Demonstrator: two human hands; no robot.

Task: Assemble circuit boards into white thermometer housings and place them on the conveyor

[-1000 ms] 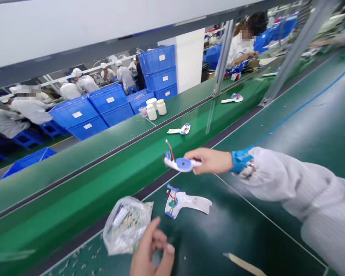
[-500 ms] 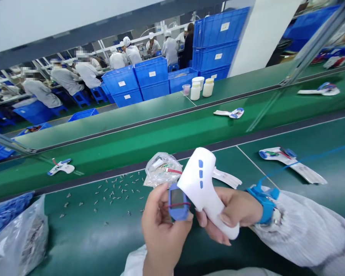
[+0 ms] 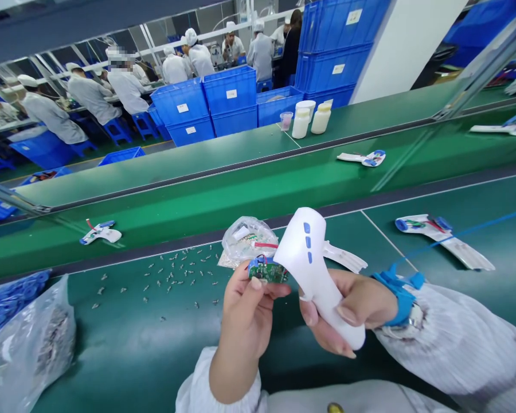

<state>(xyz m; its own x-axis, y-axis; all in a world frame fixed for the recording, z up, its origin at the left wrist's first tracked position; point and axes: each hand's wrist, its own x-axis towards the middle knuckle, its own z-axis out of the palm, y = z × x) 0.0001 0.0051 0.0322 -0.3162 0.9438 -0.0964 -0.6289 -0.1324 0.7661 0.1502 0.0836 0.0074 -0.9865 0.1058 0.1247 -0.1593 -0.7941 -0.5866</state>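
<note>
Left hand pinches a small green circuit board between thumb and fingers, near the board's edge, with a blue part on its upper side; right hand is wrapped closed around the grip of a white plastic thermometer-shaped housing, held up above the green anti-static mat, just beside the board but not visibly touching it. Main risk, judged: the narrow edge pinch leaves little hold, so a loosened thumb could drop the board onto the mat. Bare fingers on the board could also mark it or, if the grounding fails, pass static. A red lead lies just behind the board against a clear plastic bag of boards; whether it joins this board cannot be told, but if it does, a sharp pull could strain it. Scattered small metal parts could catch under anything set down. Housing surface: smooth, glossy, curved, with three blue oval marks. Blue wrist strap on right wrist over a ribbed white sleeve; a thin blue cord crosses the mat, a possible snag
</note>
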